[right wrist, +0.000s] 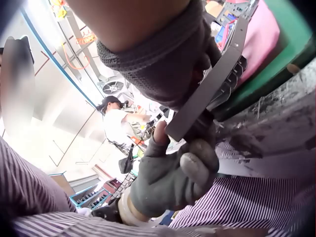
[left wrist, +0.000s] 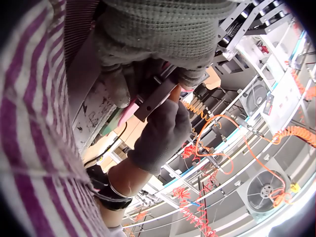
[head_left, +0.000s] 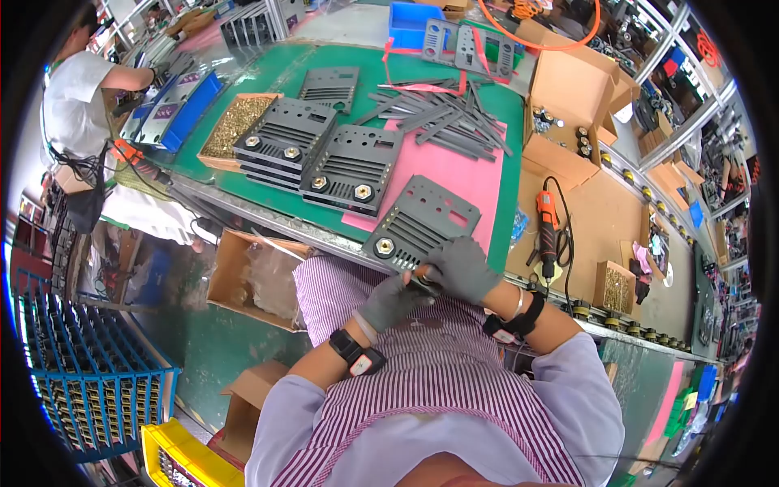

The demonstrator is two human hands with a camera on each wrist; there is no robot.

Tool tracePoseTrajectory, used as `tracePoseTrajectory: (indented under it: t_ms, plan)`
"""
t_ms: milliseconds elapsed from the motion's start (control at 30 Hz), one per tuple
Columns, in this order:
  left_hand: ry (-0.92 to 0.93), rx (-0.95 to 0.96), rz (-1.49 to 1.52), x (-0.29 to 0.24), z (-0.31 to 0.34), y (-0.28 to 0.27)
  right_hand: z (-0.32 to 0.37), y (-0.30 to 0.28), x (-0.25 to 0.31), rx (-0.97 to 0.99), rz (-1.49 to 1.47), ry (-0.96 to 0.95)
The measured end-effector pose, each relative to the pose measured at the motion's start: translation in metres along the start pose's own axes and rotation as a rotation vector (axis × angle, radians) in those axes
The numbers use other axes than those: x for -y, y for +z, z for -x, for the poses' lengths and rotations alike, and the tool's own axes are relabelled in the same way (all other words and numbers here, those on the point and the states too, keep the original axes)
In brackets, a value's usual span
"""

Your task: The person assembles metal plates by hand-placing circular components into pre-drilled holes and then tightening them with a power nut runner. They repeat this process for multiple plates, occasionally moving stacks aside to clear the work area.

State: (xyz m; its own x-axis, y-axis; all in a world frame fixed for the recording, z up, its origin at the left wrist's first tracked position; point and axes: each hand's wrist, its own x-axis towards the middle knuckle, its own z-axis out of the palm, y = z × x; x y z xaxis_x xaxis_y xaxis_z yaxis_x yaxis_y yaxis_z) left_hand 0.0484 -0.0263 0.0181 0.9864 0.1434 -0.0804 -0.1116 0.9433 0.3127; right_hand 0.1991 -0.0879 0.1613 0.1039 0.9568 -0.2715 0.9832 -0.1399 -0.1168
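Gray-gloved left hand point(head_left: 395, 304) and right hand point(head_left: 462, 268) grip slotted dark-gray metal plate point(head_left: 426, 213) overhanging green-topped table point(head_left: 280, 73); slack fingers could drop it.

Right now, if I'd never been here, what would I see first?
Probably the bright pink sheet on the green tabletop, with a messy heap of dark grey strips on it. Next, the slotted grey plate at the near edge, gripped by the gloved left hand and right hand. The orange-and-black power screwdriver over on the right stands out too.
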Motion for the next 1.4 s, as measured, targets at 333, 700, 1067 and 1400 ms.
tracePoseTrajectory:
  t_ms: [333, 700, 1067, 1400]
  plan:
    - [0.010, -0.041, -0.080, -0.005, 0.001, 0.013, 0.015, 0.018, -0.018, -0.314, -0.199, -0.053]
    - [-0.057, 0.013, -0.005, -0.010, 0.000, 0.001, 0.015, 0.017, -0.015, -0.547, -0.312, -0.181]
    - [-0.128, 0.017, -0.495, -0.017, 0.001, 0.033, 0.026, 0.041, -0.006, -0.596, -0.221, -0.200]
    - [-0.109, -0.137, -0.120, -0.018, 0.016, 0.010, 0.002, -0.055, -0.007, -0.777, -0.356, -0.330]
